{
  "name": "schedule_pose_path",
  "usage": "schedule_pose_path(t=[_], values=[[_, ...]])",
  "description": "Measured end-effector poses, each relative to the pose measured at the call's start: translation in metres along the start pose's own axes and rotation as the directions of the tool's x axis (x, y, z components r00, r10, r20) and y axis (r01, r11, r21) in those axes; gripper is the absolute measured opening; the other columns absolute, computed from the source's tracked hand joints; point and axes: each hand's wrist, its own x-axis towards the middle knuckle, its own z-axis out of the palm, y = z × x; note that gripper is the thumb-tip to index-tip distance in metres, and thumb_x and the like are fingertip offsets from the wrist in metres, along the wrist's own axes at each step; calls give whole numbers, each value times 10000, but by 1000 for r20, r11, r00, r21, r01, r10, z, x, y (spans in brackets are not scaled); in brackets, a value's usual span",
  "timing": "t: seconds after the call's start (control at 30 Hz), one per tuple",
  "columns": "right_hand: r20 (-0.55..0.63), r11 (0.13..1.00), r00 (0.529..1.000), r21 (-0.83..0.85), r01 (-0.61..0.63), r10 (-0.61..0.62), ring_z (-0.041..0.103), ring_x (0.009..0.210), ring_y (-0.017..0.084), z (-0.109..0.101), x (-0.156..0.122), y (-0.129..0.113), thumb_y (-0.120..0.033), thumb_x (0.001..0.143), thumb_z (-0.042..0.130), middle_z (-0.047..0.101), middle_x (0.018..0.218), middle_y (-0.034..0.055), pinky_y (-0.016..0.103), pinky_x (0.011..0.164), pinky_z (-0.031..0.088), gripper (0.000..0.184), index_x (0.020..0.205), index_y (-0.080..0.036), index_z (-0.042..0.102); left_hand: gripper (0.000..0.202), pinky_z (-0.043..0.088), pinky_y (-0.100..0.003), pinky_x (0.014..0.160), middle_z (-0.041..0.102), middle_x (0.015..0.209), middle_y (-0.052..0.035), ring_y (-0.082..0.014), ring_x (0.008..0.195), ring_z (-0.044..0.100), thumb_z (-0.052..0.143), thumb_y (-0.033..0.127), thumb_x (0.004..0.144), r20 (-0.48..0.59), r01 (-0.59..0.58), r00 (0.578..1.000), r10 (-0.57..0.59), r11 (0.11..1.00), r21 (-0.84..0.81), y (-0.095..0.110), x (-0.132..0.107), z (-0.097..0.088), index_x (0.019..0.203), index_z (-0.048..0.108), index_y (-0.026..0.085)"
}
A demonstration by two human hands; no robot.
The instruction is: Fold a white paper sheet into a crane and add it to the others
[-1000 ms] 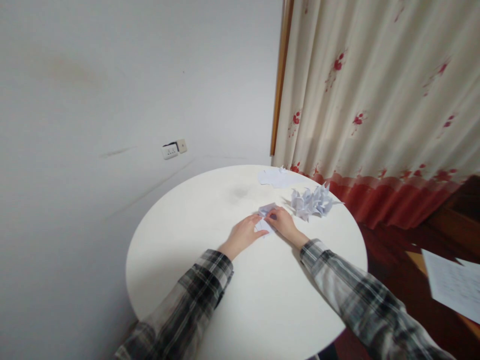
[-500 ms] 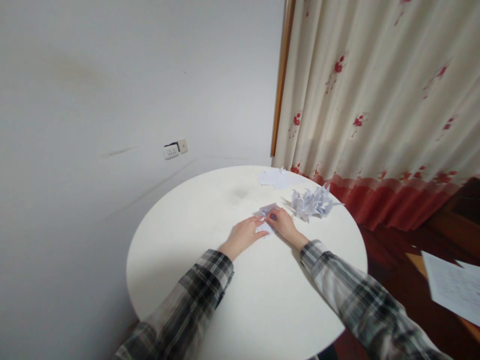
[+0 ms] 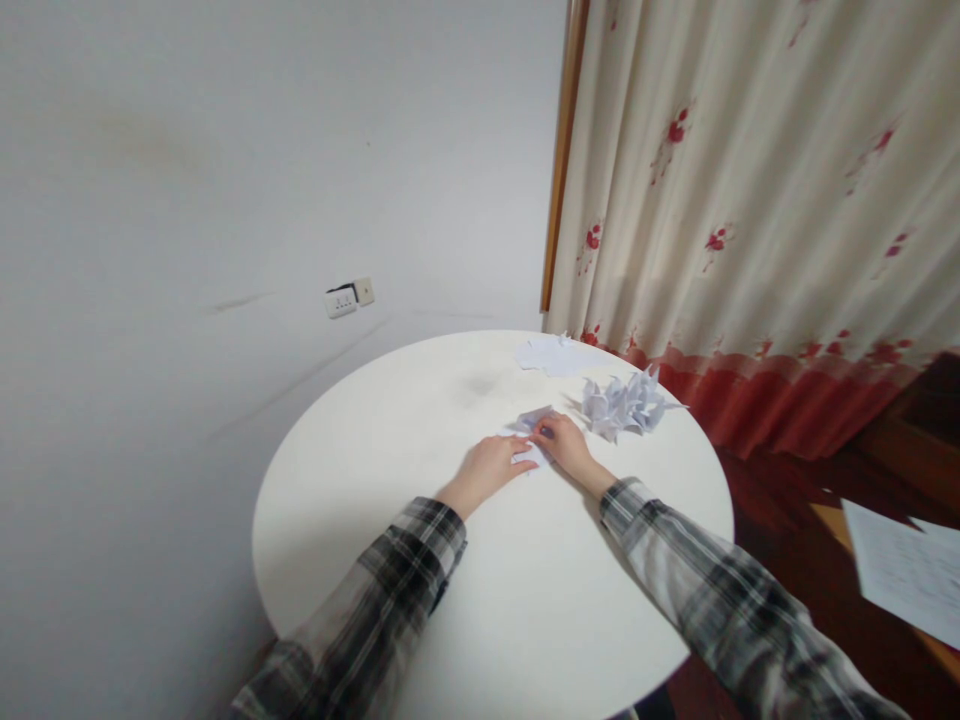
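Note:
A small piece of white folded paper (image 3: 535,415) lies on the round white table (image 3: 360,440), just past its middle. My left hand (image 3: 489,468) comes from the left and holds the paper down, thumb on the near part and fingers farther up. With bent fingers and thumb together, my right hand (image 3: 564,443) pinches the paper at a fold from the right side. Both hands cover much of the paper, so its exact folds cannot be made out. To the right of my right hand stands a cluster of folded white paper figures (image 3: 626,404) with pointed tips.
Flat white paper (image 3: 555,356) lies at the table's far edge with a small folded piece on it. A wall with a socket (image 3: 341,302) rises behind; a flowered curtain (image 3: 750,200) hangs at the right. Written sheets (image 3: 904,570) lie lower right, off the table.
The fingers of my left hand have shifted very slightly on the folded paper. My right hand keeps its pinch in the same place, and the other things have stayed put.

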Motion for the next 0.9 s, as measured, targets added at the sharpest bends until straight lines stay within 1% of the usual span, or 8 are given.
schedule_pose_path(t=[0.47,0.63,0.9], values=[[4,999,1000,34,-20,20,503,762,157,-1,0,-1,-271,749,607,590,761,34,246,690,335,109,724,-178,658,371,411,-284,890,623,1099,-30,-200,991,574,562,394,757,11,21,1000,-21,999,-35,4,0,-6,1084,586,221],[17,998,999,50,-42,41,500,744,152,2,2,2,-268,750,605,587,744,27,245,677,327,106,726,-182,663,360,404,-273,898,615,1110,-22,-189,1001,567,561,382,761,21,32,999,-31,998,-46,6,0,-7,1084,581,224],[12,998,999,61,-31,31,496,755,154,4,3,4,-280,743,614,579,757,29,250,685,326,111,736,-183,667,362,401,-285,898,622,1099,-35,-197,998,568,554,391,766,22,16,1000,-15,999,-45,5,1,-6,1077,588,209]])
